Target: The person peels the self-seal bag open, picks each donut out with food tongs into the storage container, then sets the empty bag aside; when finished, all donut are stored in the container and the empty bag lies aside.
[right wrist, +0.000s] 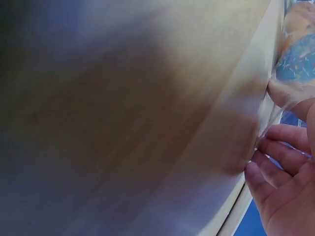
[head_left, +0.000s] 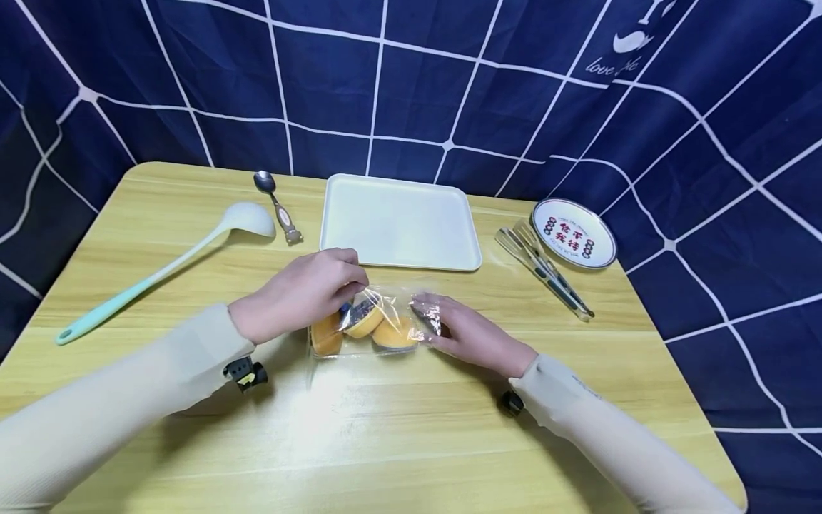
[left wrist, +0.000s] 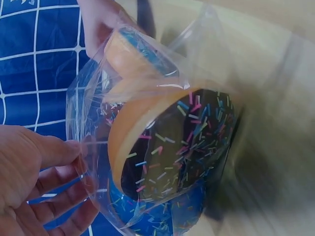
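A clear plastic bag (head_left: 349, 348) of doughnuts lies at the middle of the table, below the white tray. Through the film I see a dark-iced doughnut (left wrist: 192, 142) with coloured sprinkles, a blue-iced one (left wrist: 157, 211), and more tan doughnuts (head_left: 393, 333). My left hand (head_left: 315, 293) pinches the bag's upper left edge between thumb and fingers. At the right end, my right hand (head_left: 478, 335) curls around the bag's loose film, thumb on the near side and fingers on the far side. In the right wrist view its fingertips (right wrist: 253, 169) are low by the tabletop.
Behind the bag lies a white tray (head_left: 401, 223). To the left are a ladle (head_left: 160, 275) with a mint handle and a small spoon (head_left: 277, 203). Metal tongs (head_left: 542, 268) and a round plate (head_left: 574, 234) with red characters lie right. A blue gridded cloth (head_left: 411, 86) hangs behind.
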Demonstrator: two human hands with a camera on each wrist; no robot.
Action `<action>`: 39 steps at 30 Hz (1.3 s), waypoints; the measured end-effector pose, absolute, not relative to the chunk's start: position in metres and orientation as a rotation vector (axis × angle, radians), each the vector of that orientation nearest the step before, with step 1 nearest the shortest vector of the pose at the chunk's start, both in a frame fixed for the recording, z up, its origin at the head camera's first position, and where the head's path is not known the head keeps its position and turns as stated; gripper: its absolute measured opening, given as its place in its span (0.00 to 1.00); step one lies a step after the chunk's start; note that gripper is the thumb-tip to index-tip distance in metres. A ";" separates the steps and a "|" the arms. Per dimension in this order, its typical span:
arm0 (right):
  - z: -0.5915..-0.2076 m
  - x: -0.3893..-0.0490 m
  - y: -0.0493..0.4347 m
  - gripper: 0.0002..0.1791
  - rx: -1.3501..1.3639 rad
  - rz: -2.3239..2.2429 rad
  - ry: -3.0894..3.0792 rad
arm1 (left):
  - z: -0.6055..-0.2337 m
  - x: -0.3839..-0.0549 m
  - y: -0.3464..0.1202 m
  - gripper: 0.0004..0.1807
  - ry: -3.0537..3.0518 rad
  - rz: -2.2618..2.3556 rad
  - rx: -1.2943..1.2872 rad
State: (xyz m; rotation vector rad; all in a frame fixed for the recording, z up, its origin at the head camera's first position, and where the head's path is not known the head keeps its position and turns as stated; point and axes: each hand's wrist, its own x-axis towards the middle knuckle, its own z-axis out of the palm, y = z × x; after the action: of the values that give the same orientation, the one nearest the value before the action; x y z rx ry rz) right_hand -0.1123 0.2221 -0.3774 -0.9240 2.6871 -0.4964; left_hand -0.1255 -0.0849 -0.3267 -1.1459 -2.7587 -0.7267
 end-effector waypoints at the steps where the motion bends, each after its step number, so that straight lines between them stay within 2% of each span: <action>1: -0.377 -0.113 0.220 0.35 -0.928 -0.498 2.688 | -0.327 -0.126 -0.086 0.05 -2.760 -0.730 -1.143; 8: -0.377 -0.116 0.211 0.35 -1.002 -0.427 2.704 | -0.328 -0.131 -0.094 0.06 -2.752 -0.733 -1.130; 24: -0.374 -0.118 0.208 0.32 -0.972 -0.472 2.702 | -0.330 -0.135 -0.099 0.07 -2.743 -0.761 -1.156; 32: -0.358 -0.122 0.246 0.24 -1.035 -0.667 2.719 | -0.328 -0.135 -0.097 0.06 -2.763 -0.721 -1.183; 35: -0.353 -0.132 0.272 0.22 -0.974 -0.705 2.806 | -0.329 -0.135 -0.096 0.06 -2.770 -0.716 -1.178; 39: -0.347 -0.150 0.314 0.24 -0.767 -0.690 2.959 | -0.331 -0.136 -0.095 0.08 -2.760 -0.721 -1.187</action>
State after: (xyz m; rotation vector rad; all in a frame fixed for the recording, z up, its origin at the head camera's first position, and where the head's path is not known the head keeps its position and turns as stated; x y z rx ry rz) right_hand -0.1502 0.3144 -0.3471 -0.7665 2.9588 -0.6898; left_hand -0.1356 -0.0955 -0.3307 -1.1871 -2.7595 -0.7212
